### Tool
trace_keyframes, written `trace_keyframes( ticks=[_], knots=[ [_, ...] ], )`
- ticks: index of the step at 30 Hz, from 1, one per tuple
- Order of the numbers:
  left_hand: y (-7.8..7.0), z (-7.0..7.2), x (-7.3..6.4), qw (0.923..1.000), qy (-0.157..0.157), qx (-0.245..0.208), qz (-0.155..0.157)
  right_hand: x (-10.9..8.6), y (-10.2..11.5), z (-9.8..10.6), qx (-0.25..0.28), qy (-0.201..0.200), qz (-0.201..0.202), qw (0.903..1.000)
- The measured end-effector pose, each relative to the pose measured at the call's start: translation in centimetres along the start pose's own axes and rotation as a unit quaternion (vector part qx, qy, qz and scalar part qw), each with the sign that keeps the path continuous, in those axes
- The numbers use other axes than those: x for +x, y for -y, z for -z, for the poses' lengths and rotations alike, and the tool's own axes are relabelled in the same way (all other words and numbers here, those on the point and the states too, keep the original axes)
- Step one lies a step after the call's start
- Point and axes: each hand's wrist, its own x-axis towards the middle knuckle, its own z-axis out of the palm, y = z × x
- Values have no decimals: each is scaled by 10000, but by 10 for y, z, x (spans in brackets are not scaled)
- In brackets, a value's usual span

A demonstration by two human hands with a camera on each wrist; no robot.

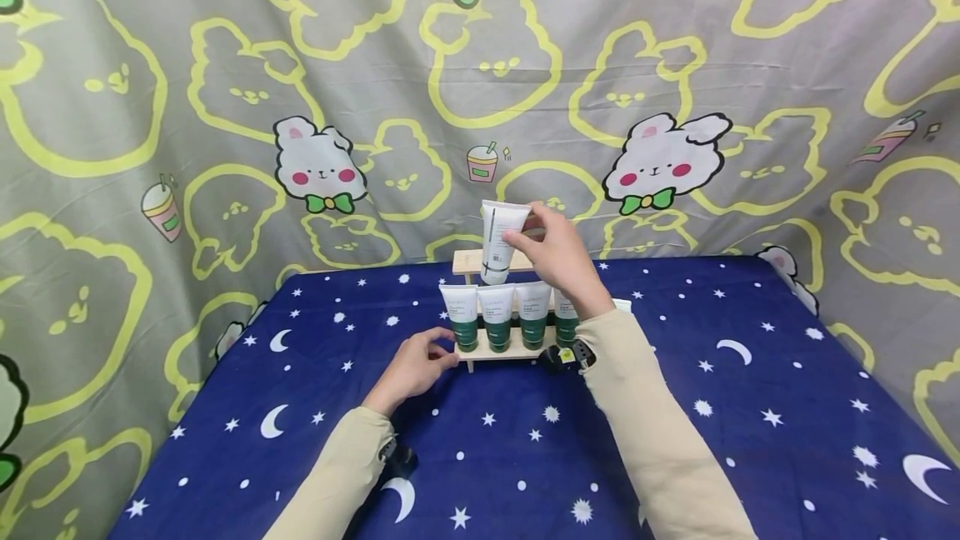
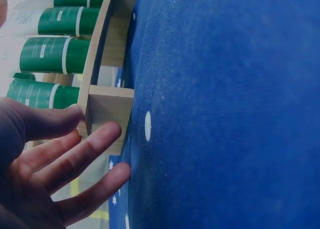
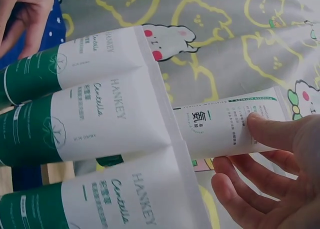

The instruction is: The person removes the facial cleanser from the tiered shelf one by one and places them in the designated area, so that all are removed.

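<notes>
My right hand (image 1: 555, 248) pinches a white squeeze tube (image 1: 498, 232) between thumb and fingers near its flat crimped end. The tube is held upright, slightly tilted, over the back tier of a small wooden display rack (image 1: 468, 262). In the right wrist view the white tube (image 3: 215, 121) shows dark printing. My left hand (image 1: 420, 363) grips the rack's left front end; in the left wrist view its thumb lies at the shelf edge (image 2: 88, 79). Several green-and-white tubes (image 1: 495, 311) stand on the front tier, the rightmost partly hidden by my right arm.
A dark blue cloth (image 1: 487, 457) with white moons and stars covers the table. Behind it hangs a grey curtain (image 1: 405, 90) with cartoon rabbits. A small white edge (image 1: 622, 305) shows beside my right wrist. Dark straps sit on both wrists.
</notes>
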Motion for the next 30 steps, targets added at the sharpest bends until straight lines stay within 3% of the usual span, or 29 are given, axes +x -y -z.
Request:
trace_keyframes(
  ticks=[10,18,30],
  knots=[
    [-2,-1,-1,10000,35,27,53,-11,-15,23,6,-237,53,9997],
    [0,0,-2,10000,15,25,41,-16,-34,37,125,-424,-152,9989],
    [-2,-1,-2,9999,-6,33,-138,-30,-58,72,-260,-967,-179,9948]
  ],
)
